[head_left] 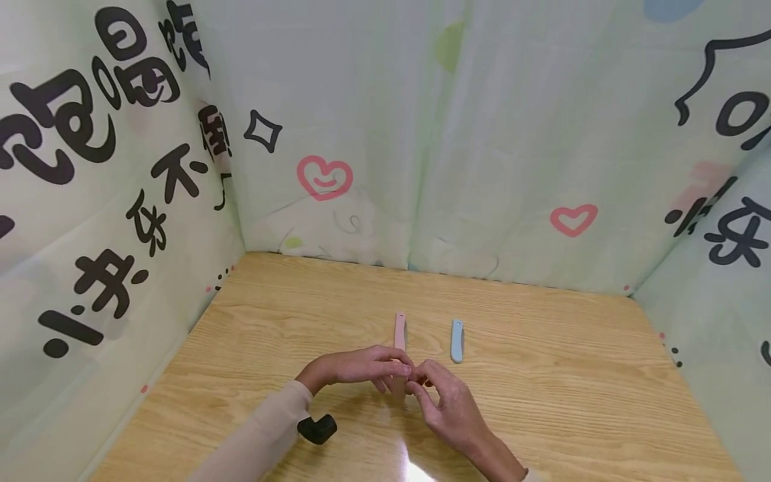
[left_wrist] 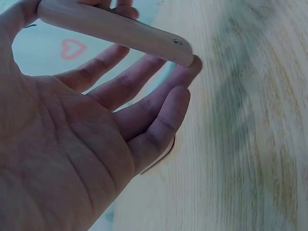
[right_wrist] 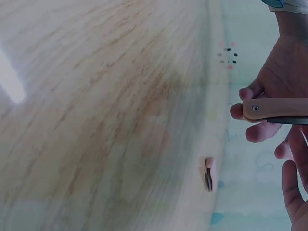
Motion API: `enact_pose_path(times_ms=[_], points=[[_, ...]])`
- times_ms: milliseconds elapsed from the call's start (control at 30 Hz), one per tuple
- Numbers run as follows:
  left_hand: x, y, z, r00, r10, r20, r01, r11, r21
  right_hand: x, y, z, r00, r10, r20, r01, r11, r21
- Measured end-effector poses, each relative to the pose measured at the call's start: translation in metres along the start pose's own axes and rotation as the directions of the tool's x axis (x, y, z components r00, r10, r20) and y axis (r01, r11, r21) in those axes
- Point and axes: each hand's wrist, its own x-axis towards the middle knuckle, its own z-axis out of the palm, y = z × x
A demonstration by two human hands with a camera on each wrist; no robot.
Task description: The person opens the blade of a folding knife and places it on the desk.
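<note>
Both hands meet over the middle of the table around a peach-coloured folding knife [head_left: 399, 390]. In the left wrist view, the left thumb is at one end of its handle [left_wrist: 115, 31], and the other left fingers pass behind it. My left hand [head_left: 367, 367] holds the knife from the left. My right hand [head_left: 450, 405] pinches at its right side with bent fingertips. A rivet and the dark edge of the folded blade show on the knife [right_wrist: 279, 108] in the right wrist view. Beyond the hands lies a pink folding knife [head_left: 400, 331], with a light blue one [head_left: 457, 341] to its right.
The wooden table [head_left: 542, 348] is bounded by printed cloth at the back [head_left: 512, 167] and on both sides. A black curved piece [head_left: 317, 429] sits at the left wrist. Bright glare lies on the table's near part.
</note>
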Motion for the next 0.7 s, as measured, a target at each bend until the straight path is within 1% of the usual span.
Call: enact_pose_path(times_ms=[100, 200, 400, 533, 700], points=[[0.0012, 0.0012, -0.0004, 1.0, 0.002, 0.015, -0.001, 1.0, -0.017, -0.0011, 0.0002, 0.0007, 1.0, 0.008, 0.004, -0.008, 1.0, 0.01], [0.0011, 0.0017, -0.0007, 1.0, 0.003, 0.024, -0.002, 1.0, -0.026, -0.0014, 0.0004, 0.0002, 1.0, 0.007, 0.014, -0.007, 1.0, -0.002], [-0.0005, 0.0004, 0.0, 0.999, 0.033, 0.007, -0.032, 0.998, -0.048, -0.0003, 0.0008, -0.0029, 1.0, 0.007, 0.03, -0.006, 1.0, -0.019], [-0.0005, -0.0011, 0.0008, 0.998, 0.059, 0.002, -0.058, 0.996, -0.069, 0.0, 0.0009, -0.0028, 1.0, -0.002, 0.029, 0.002, 1.0, 0.004], [-0.0008, -0.0024, 0.0016, 0.997, 0.074, 0.0, -0.073, 0.994, -0.085, 0.0006, 0.0006, -0.0004, 0.999, -0.012, 0.03, 0.01, 0.998, 0.065]])
